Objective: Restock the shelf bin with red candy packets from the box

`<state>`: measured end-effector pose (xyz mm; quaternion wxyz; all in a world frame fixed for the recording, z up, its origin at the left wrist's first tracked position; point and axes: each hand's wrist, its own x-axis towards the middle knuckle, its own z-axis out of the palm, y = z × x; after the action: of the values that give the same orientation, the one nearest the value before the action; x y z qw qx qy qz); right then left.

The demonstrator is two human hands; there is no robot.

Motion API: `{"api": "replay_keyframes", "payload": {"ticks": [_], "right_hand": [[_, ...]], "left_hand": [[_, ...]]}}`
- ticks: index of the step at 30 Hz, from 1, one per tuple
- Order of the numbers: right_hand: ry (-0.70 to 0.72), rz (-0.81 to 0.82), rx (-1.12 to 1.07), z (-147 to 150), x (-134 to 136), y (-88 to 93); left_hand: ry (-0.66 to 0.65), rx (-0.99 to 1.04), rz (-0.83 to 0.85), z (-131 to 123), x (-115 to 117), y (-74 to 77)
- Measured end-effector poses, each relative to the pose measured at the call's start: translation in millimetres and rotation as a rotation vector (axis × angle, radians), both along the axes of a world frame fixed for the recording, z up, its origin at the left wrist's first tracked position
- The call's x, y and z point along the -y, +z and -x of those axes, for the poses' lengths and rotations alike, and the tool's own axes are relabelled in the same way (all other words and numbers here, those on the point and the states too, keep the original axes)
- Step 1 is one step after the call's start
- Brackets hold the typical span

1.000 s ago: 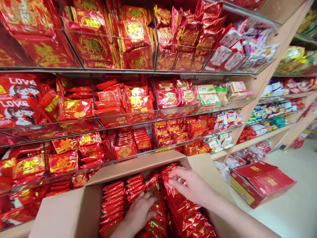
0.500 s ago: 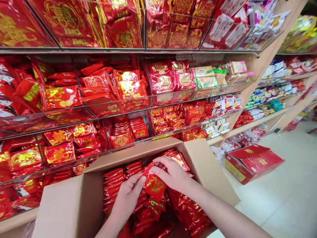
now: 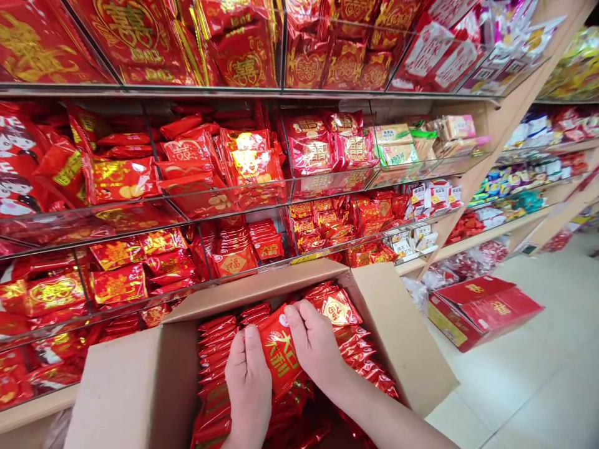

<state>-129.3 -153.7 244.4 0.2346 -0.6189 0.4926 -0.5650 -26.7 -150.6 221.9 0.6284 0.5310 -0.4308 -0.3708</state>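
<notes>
Both hands hold a red packet (image 3: 281, 355) with gold characters, over an open cardboard box (image 3: 175, 374). My left hand (image 3: 249, 374) has its fingers closed on the packet's left edge, and my right hand (image 3: 314, 349) grips its upper right side. The packet is tilted, its printed face towards the camera. Rows of similar red packets (image 3: 216, 358) fill the box on the left, and more lie at the right, one with a cream diamond label (image 3: 337, 308) on top. My forearms hide part of the box's contents.
Shelves (image 3: 224, 209) with clear fronts, full of red and gold packets, rise just behind the box. A box flap (image 3: 402, 337) sticks out to the right. A red carton (image 3: 484, 312) sits on the tiled floor (image 3: 538, 386) beyond it.
The packet has been turned so its printed face shows more fully. My left hand has rotated more upright, and my right hand has shifted slightly. The view has moved slightly.
</notes>
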Motion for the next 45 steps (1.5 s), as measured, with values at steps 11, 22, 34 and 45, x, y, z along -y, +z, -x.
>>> {"api": "replay_keyframes", "payload": {"ticks": [11,22,34,45], "right_hand": [[0.259,0.002,-0.131,21,-3,4.7],[-0.126,-0.145,0.543,-5,8,-17.5],[-0.281,0.038,0.183,6,8,-14.7],[0.532,0.023,-0.296,42,-1,44.2]], "left_hand": [[-0.365,0.289,0.026,-28,-1,22.1],[0.082,0.232,0.052,4,-12,17.3],[0.059,0.262,0.143,-11,-4,12.0],[0.033,0.358,0.348,-40,0,6.7]]}}
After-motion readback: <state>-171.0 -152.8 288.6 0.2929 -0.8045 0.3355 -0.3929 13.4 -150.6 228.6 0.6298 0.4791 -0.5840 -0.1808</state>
